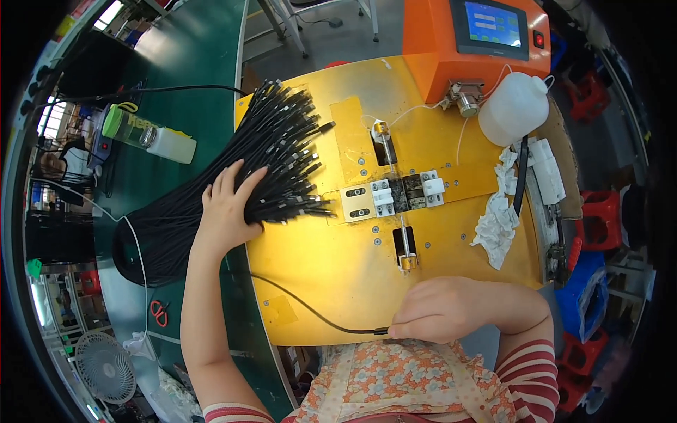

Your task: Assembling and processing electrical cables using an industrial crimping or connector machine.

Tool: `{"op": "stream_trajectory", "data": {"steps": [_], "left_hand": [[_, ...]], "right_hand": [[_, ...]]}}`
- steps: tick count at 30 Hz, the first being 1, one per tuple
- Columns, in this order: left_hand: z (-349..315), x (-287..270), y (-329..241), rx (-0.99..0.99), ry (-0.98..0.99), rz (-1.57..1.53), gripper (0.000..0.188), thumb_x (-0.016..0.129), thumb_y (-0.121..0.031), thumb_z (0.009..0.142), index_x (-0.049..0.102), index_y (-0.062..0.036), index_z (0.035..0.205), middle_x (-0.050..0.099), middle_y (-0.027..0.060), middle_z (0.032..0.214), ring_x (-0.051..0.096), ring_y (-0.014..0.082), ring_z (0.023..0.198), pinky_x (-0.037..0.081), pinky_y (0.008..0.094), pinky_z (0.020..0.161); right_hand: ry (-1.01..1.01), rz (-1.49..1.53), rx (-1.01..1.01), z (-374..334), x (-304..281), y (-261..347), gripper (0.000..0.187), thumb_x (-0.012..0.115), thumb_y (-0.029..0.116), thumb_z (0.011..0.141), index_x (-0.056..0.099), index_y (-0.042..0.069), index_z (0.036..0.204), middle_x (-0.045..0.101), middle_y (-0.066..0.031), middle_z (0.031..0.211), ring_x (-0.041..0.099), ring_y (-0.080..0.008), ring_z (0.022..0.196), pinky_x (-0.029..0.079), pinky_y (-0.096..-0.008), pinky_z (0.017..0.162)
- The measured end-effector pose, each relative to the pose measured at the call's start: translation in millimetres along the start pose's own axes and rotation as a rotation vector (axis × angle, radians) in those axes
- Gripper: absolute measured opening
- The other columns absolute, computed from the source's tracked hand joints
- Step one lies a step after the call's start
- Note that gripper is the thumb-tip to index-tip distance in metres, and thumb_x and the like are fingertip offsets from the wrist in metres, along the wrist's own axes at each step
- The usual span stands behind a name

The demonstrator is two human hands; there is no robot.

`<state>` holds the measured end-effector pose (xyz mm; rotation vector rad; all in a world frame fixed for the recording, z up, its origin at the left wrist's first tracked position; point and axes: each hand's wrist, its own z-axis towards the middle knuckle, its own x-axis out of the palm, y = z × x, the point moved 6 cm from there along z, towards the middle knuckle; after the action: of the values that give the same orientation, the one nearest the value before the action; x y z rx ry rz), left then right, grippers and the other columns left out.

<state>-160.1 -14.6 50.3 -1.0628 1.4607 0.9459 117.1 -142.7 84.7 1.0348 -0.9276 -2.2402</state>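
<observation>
A thick bundle of black cables lies across the left edge of a yellow machine plate, its connector ends fanned out to the right. My left hand rests on the bundle's near side, fingers spread. At the plate's front edge my right hand is closed in a pinch on the end of a single black cable, which curves away to the left. Beyond my right hand sits a fixture of white clamp blocks around a dark, stained middle, with metal rods and brass fittings on two sides.
An orange machine with a screen stands at the far right, beside a white plastic jug. Crumpled tissue lies on the plate's right side. On the green table are a green-lidded bottle and red-handled scissors.
</observation>
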Motion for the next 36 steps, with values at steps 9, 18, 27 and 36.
{"op": "stream_trajectory", "data": {"steps": [9,18,27,36], "left_hand": [[55.6,0.1,16.9,0.046,-0.328,-0.225,0.073,0.069,-0.004,0.061,0.052,-0.0171,0.13,0.051,0.0088,0.129,0.05,0.0321,0.115,0.043,0.0411,0.099],[-21.0,-43.1,-140.7,0.57,-0.096,-0.922,0.032,0.073,-0.015,0.077,0.061,-0.0026,0.104,0.062,0.0117,0.089,0.063,0.0286,0.084,0.052,0.0353,0.075],[-29.3,-18.8,-162.0,0.687,-0.352,-0.739,0.027,0.074,-0.008,0.071,0.064,-0.0031,0.096,0.054,0.0063,0.073,0.055,0.0211,0.062,0.045,0.0315,0.053],[-37.6,-17.2,-159.3,0.828,-0.533,-0.535,0.029,0.075,-0.013,0.062,0.066,-0.0067,0.09,0.044,-0.0006,0.062,0.047,0.0136,0.049,0.037,0.0263,0.043]], "right_hand": [[-0.056,-0.021,0.0,-0.7,-9.3,-1.3,0.023,0.062,0.007,0.076,0.063,0.0,0.099,0.063,-0.0074,0.087,0.06,-0.0225,0.075,0.049,-0.033,0.066],[-0.357,-0.184,0.057,-4.5,-34.8,-13.3,0.015,0.069,0.003,0.077,0.067,0.001,0.092,0.062,-0.0078,0.081,0.059,-0.0227,0.066,0.046,-0.0316,0.055],[-0.475,-0.367,0.126,-8.3,-35.0,-27.0,0.02,0.071,0.001,0.074,0.067,0.002,0.094,0.063,-0.0072,0.084,0.061,-0.0209,0.067,0.048,-0.0305,0.056],[-0.322,-0.41,0.1,-5.8,-26.2,-27.3,0.023,0.065,0.007,0.079,0.066,0.002,0.102,0.062,-0.0074,0.084,0.058,-0.0214,0.07,0.047,-0.0317,0.058]]}}
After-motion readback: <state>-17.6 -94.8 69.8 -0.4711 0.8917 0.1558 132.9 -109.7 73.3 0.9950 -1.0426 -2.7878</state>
